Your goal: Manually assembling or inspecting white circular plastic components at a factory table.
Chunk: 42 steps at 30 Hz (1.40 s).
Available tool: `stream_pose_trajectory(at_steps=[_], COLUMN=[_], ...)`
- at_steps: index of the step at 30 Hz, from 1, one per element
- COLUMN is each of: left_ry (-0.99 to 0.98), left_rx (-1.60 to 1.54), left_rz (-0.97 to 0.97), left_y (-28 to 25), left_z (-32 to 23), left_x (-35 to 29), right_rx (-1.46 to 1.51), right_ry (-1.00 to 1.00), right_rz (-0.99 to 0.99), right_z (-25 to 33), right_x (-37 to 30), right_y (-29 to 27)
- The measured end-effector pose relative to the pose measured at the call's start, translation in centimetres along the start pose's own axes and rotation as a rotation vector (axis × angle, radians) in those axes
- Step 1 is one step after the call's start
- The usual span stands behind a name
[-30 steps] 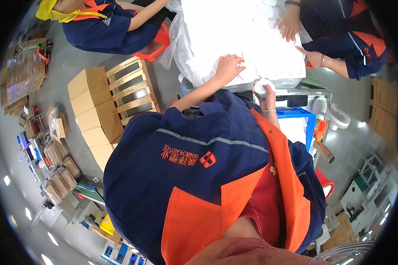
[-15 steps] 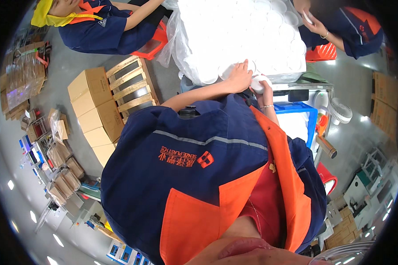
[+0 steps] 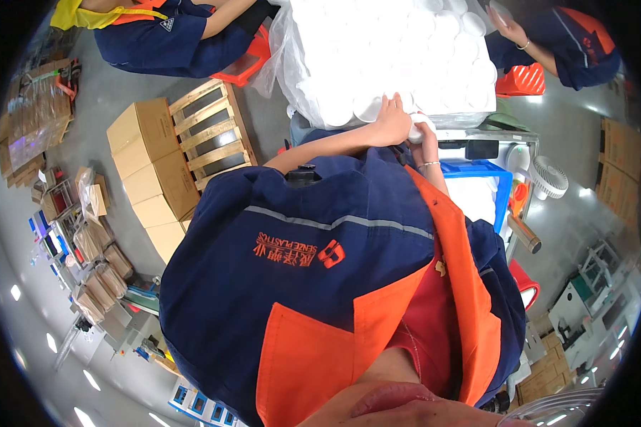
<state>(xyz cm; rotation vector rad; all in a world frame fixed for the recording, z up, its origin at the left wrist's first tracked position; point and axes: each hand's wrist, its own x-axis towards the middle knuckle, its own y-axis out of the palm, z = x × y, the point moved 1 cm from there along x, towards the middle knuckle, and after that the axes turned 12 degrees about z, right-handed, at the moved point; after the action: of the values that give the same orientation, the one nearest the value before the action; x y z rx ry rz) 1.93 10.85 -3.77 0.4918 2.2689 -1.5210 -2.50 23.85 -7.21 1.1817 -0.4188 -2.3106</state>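
My right hand [image 3: 427, 145] is closed on a white round lid-like piece [image 3: 419, 127], held at the near edge of the pile. Close beside it, my left hand [image 3: 392, 122] rests with fingers stretched forward over the white pieces. Nothing shows in its grasp, though its fingertips blend into the glare. Many similar white round pieces [image 3: 367, 108] fill the bright surface in front of me, too overexposed to tell apart well. Clear plastic film [image 3: 286, 60] hangs along the left side of the pile.
Co-workers sit at the far left [image 3: 171, 39] and far right [image 3: 577, 50]; the right one holds up a pale disc. A blue bin [image 3: 506, 196] and a small white fan [image 3: 548, 178] are right of me. Cardboard boxes [image 3: 153, 171] and a wooden pallet [image 3: 217, 132] stand left.
The white piece in my right hand has tilted and moved slightly up. My left hand has shifted a little toward it. The right co-worker's hand has moved up with the disc.
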Motion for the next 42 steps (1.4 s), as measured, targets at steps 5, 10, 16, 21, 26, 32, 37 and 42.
stream_pose_trajectory(at_steps=[5, 10, 16, 21, 26, 32, 37, 42], left_ry=[0.029, 0.017, 0.060, 0.074, 0.133, -0.008, -0.219, -0.254], left_rx=[0.006, 0.124, 0.119, 0.012, -0.656, -1.085, -0.856, -0.246], left_rz=[-0.040, -0.174, -0.211, 0.003, -0.267, -0.269, -0.486, -0.731], left_y=[0.3, 2.4, 2.5, 1.0, -1.6, 0.3, -1.8, -2.6], left_z=[1.0, 1.8, 2.3, 2.6, 2.6, 5.5, 9.4, 11.0], left_x=[-0.1, -0.5, 0.0, -0.6, -2.5, -3.1, -2.1, -0.5], right_rx=[0.014, -0.018, 0.034, 0.025, 0.038, 0.006, -0.056, -0.041], right_ry=[-0.097, -0.149, -0.149, -0.174, -0.113, 0.051, -0.051, -0.050], right_rz=[0.001, 0.013, 0.032, 0.042, 0.213, 0.271, 0.320, 0.288], right_z=[0.4, 1.6, 1.7, 1.9, 3.4, 2.5, 3.2, 3.2], right_x=[-0.6, -1.4, -1.6, -2.0, -3.5, -2.7, -2.9, -2.2], right_y=[0.2, 0.7, 1.0, 1.5, 4.0, 3.6, 4.4, 4.7])
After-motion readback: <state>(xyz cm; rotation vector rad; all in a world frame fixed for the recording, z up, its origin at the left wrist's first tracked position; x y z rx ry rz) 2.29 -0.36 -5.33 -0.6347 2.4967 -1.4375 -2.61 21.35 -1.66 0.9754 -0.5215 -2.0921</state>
